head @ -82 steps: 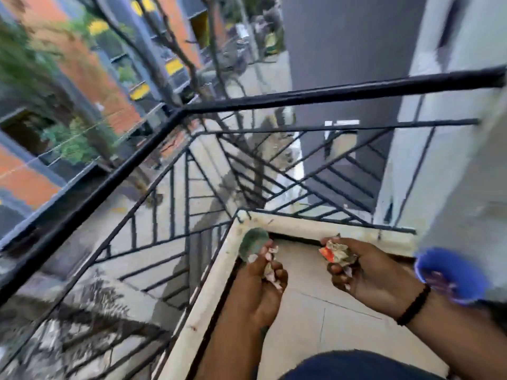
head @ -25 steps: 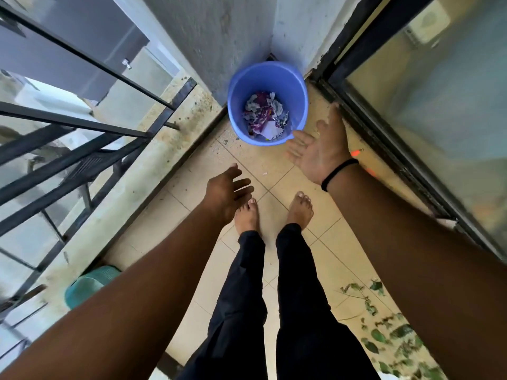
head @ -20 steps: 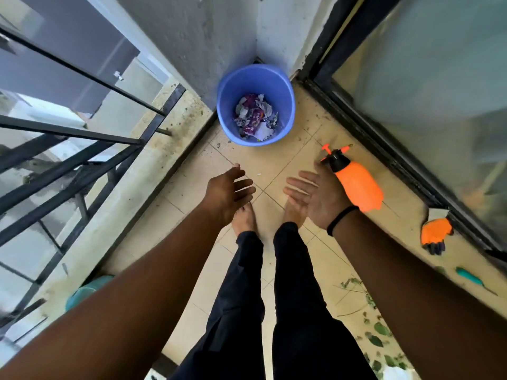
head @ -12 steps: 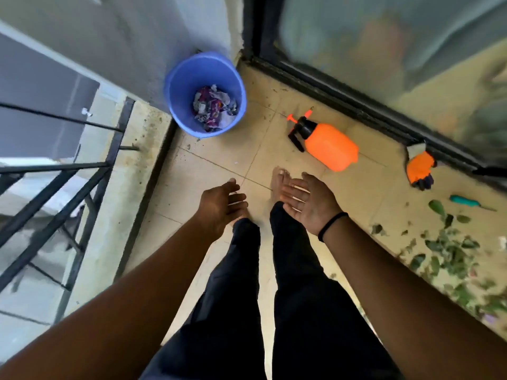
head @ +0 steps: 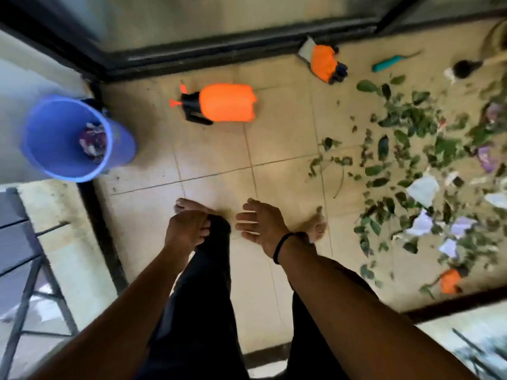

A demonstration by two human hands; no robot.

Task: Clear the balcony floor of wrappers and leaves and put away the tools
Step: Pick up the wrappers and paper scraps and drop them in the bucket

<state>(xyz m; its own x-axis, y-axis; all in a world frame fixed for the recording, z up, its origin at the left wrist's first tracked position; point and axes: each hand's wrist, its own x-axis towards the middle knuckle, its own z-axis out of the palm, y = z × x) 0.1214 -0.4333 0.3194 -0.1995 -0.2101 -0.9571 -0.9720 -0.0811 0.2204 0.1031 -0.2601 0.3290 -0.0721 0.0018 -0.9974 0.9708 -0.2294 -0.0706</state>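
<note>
On the tiled balcony floor [head: 214, 160], leaves [head: 411, 124] and paper wrappers [head: 424, 189] lie scattered right; some wrappers fill the blue bucket [head: 35, 149]. Orange sprayer [head: 226, 102] and gloves [head: 325, 63] remain out. Left hand [head: 186, 231] loosely curled, right hand [head: 260, 223] spread, both empty.

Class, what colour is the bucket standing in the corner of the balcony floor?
Blue. The bucket shows plainly at the left of the head view, the only view.
</note>
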